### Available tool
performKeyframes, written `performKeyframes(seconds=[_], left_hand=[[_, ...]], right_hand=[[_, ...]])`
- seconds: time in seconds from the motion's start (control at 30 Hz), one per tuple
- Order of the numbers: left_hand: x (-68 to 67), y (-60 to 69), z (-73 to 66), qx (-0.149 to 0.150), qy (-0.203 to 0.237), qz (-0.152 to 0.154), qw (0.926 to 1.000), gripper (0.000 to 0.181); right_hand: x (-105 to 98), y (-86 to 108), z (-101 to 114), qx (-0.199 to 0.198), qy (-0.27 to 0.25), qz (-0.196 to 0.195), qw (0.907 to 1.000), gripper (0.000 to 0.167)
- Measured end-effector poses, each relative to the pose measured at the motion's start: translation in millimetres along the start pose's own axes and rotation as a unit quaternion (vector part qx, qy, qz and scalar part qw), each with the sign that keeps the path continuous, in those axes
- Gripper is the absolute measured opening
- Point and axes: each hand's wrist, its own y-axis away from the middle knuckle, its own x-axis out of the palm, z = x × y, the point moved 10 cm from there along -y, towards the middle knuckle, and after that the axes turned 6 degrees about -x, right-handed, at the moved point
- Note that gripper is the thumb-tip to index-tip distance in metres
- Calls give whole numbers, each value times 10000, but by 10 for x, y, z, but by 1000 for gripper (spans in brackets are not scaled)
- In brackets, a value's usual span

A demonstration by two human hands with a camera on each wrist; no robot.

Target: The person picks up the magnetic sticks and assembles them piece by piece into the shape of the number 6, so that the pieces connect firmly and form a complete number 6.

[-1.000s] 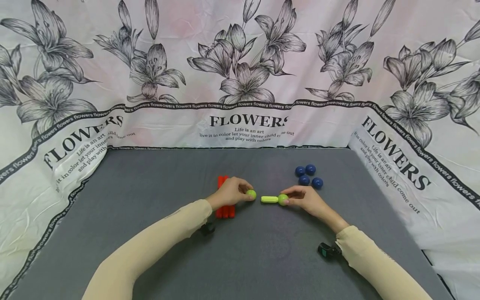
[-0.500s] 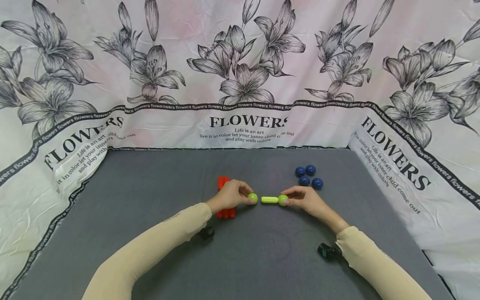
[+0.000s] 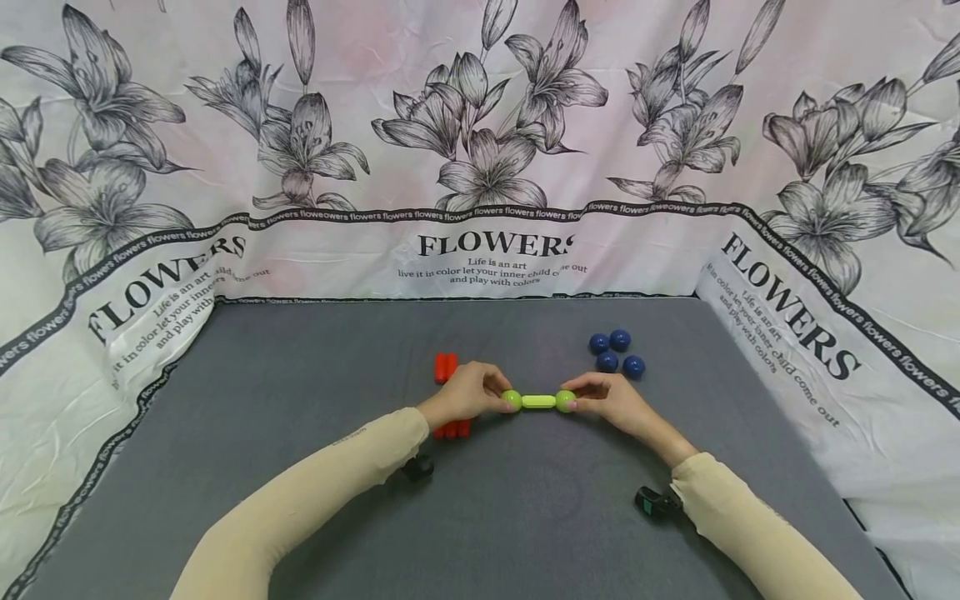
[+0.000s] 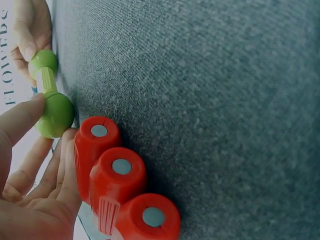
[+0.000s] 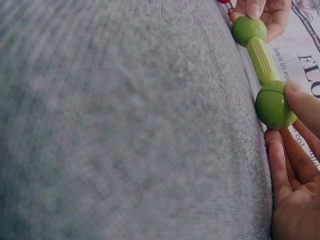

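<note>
- Floral cloth hangs behind the yellow-green rod, my landmark here.
- Grey bench is below the rod.
- Left hand is left of the rod, fingers pinching the left green ball, which touches that end.
- Right hand mirrors it, fingers pinching the right green ball at the other end.
- Red rods sit further left of it, partly hidden.
- Four blue balls cluster behind it, off to the right.

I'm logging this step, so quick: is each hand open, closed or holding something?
Left hand: holding the left green ball, at one end of the yellow-green rod.
Right hand: holding the right green ball, at the rod's other end.
</note>
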Motion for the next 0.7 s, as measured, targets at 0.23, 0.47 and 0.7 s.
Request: performKeyframes(seconds=[0.23, 0.47, 0.7], left_hand=[[13, 1, 14, -40, 75, 82, 9999, 28], [-112, 71, 91, -2, 311, -17, 9995, 32], [-473, 124, 251, -26, 352, -643, 9973, 34]], right_hand=[[12, 5, -17, 26, -144, 2, 9999, 34], [12, 6, -38, 52, -26, -21, 10000, 34], [-8, 8, -34, 107, -96, -80, 9999, 33]])
